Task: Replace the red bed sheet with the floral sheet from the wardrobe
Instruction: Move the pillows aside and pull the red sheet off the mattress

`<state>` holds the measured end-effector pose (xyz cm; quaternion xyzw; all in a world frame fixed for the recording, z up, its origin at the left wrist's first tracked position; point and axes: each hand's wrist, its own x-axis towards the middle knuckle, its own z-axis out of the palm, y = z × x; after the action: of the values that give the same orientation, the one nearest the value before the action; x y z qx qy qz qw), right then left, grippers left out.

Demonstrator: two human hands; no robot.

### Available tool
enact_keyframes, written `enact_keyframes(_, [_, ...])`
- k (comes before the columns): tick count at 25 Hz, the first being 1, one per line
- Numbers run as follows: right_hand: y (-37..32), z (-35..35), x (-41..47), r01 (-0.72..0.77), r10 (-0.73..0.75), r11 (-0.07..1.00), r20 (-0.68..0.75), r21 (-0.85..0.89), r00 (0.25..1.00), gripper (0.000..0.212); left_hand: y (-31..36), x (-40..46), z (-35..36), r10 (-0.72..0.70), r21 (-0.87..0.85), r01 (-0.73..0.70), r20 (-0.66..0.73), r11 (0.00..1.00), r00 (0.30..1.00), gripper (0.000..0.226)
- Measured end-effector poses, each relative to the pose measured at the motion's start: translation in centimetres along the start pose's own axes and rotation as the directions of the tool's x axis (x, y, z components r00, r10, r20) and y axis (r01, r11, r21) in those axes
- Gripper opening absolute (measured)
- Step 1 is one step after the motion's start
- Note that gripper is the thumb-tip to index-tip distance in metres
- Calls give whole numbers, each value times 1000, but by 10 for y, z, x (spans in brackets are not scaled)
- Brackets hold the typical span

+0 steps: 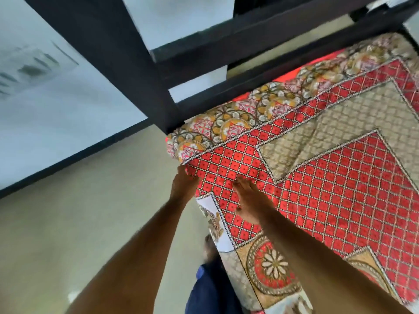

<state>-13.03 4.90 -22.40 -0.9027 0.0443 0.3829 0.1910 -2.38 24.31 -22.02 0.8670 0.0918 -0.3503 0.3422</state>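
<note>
Person is standing at the corner of the bed, leaning over it, both bare forearms reaching forward.

Floral sheet [317, 168] is lying spread over the mattress top: red lattice field, beige patterned bands, a border of orange and pink medallions running along the far edge next to the black bed frame [204, 91]. The near edge is draping over the side of the mattress, showing a round flower motif.

Red bed sheet [292, 74] is showing only as a thin strip between the floral border and the frame rail, underneath the floral sheet.

Left hand [184, 184] is sitting at the mattress corner, fingers curling over the edge of the floral sheet where it is folding down; the grip looks like a pinch on the cloth, though motion blur is softening the fingertips.

Right hand [248, 200] is lying on top of the floral sheet just beside the left, palm down, fingers fairly straight and spread, pressing on the red lattice area.

One bare foot [209, 248] and a dark blue trouser leg [206, 291] are showing on the pale floor [90, 223] close against the bed side.
</note>
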Motion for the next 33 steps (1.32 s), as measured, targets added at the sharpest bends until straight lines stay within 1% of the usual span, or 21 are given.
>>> enact_keyframes(1, [3, -3, 4, 16, -16, 1000, -2, -16, 1000, 91, 2, 2, -4, 20, -38, -19, 28, 999, 999, 77])
enact_keyframes(2, [6, -5, 5, 29, -29, 999, -9, -23, 1000, 87, 3, 9, -5, 85, -50, -83, 40, 995, 996, 74])
enact_keyframes(3, [10, -7, 9, 49, -50, 998, -27, -35, 998, 82, -5, 25, -4, 137, -74, -135, 25, 988, 990, 72])
enact_keyframes(4, [12, -8, 11, 64, -66, 996, -35, -55, 997, 76, -6, 35, -6, 157, -70, -157, -6, 985, 988, 74])
enact_keyframes(7, [16, -8, 21, 74, -86, 990, -100, -118, 991, 53, -13, 73, -11, 95, -115, -103, -69, 988, 993, 73])
enact_keyframes(8, [14, -11, 27, 68, -85, 991, -150, -116, 985, 45, -12, 81, -15, 115, -130, -125, -79, 984, 990, 68])
enact_keyframes(10, [6, -21, 44, 72, -75, 997, -251, -19, 965, 32, -13, 94, -23, 182, -218, -201, -103, 955, 978, 58])
enact_keyframes(11, [1, -28, 53, 83, -65, 996, -304, 44, 950, 28, -13, 99, -28, 192, -256, -213, -104, 943, 976, 50])
enact_keyframes(12, [-5, -33, 63, 94, -54, 991, -358, 96, 932, 27, -11, 101, -35, 197, -256, -216, -99, 942, 975, 39])
enact_keyframes(13, [-13, -37, 74, 109, -52, 987, -406, 118, 912, 32, -8, 104, -43, 177, -245, -196, -96, 949, 979, 32])
enact_keyframes(15, [-33, -45, 96, 142, -68, 981, -443, 135, 894, 51, -10, 112, -55, 107, -107, -115, -83, 988, 991, 40])
enact_keyframes(17, [-54, -57, 113, 133, -49, 976, -424, 171, 905, 61, -14, 120, -63, 67, 25, -66, -17, 997, 998, 47])
enact_keyframes(19, [-67, -64, 127, 113, -18, 972, -412, 207, 911, 61, -13, 131, -66, 30, 130, -28, -14, 991, 999, 45])
enact_keyframes(22, [-78, -68, 136, 74, 56, 948, -392, 309, 918, 55, -14, 149, -68, 10, 135, 12, -156, 991, 988, 30])
enact_keyframes(24, [-82, -69, 137, 46, 96, 936, -381, 348, 920, 51, -20, 150, -71, 42, 143, -5, -258, 990, 965, 19])
enact_keyframes(27, [-86, -68, 136, 61, 155, 858, -371, 509, 916, 44, -35, 137, -72, 144, 78, -124, -347, 989, 927, 10])
enact_keyframes(29, [-92, -66, 130, 88, 182, 769, -348, 633, 920, 35, -36, 121, -76, 194, -18, -211, -318, 977, 928, 8])
enact_keyframes(30, [-98, -66, 125, 85, 184, 727, -312, 681, 932, 33, -31, 111, -81, 240, -41, -264, -298, 964, 924, 9])
enact_keyframes(31, [-108, -68, 121, 57, 181, 687, -246, 724, 952, 37, -24, 103, -86, 302, -45, -327, -282, 944, 911, 9])
enact_keyframes(32, [-117, -70, 118, 11, 174, 627, -153, 779, 973, 47, -13, 95, -91, 360, -58, -387, -263, 920, 895, 9])
enact_keyframes(33, [-125, -74, 115, -32, 168, 520, -66, 853, 983, 57, -1, 87, -93, 421, -85, -446, -212, 891, 882, 8])
